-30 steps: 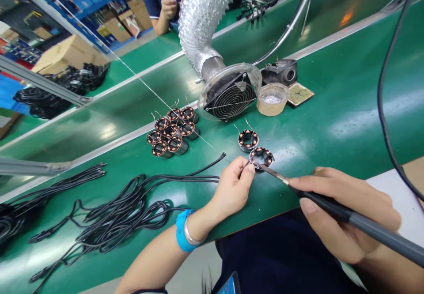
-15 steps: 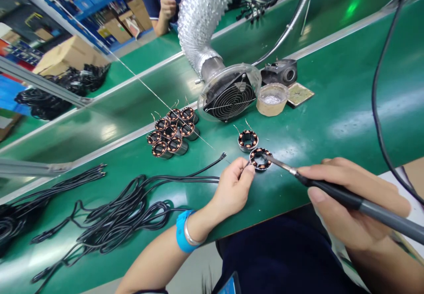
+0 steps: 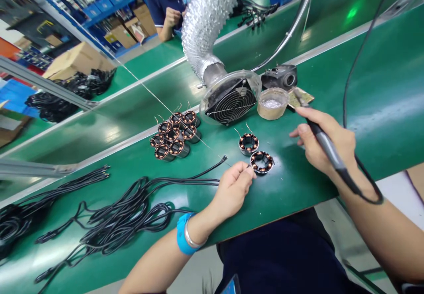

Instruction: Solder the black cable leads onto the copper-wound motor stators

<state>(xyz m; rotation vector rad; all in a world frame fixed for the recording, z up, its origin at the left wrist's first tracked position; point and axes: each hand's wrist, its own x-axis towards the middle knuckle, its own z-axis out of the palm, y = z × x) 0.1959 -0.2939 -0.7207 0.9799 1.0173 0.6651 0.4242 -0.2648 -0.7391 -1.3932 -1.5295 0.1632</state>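
My left hand point(image 3: 233, 186) is pinched at the left edge of a round copper-wound coil point(image 3: 261, 163); a cable end and thin wire show at its fingertips, though the exact grip is too small to tell. A second coil point(image 3: 248, 144) with two upright wires stands just behind. My right hand point(image 3: 327, 141) is closed around a soldering iron point(image 3: 326, 146), its tip over the small yellowish pad point(image 3: 304, 98). Beside that pad are a round tub point(image 3: 272, 104) with silvery contents and a dark holder point(image 3: 280, 77).
A fan point(image 3: 233, 102) on a silver duct point(image 3: 205, 24) stands behind the coils. Several more coils point(image 3: 174, 137) are grouped left of it. Black cables point(image 3: 132, 210) cover the left side. A person point(image 3: 168, 9) sits across the bench.
My right hand has moved the soldering iron away from the front coil, back to the pad beside the tub. My left hand has stayed at the coil.
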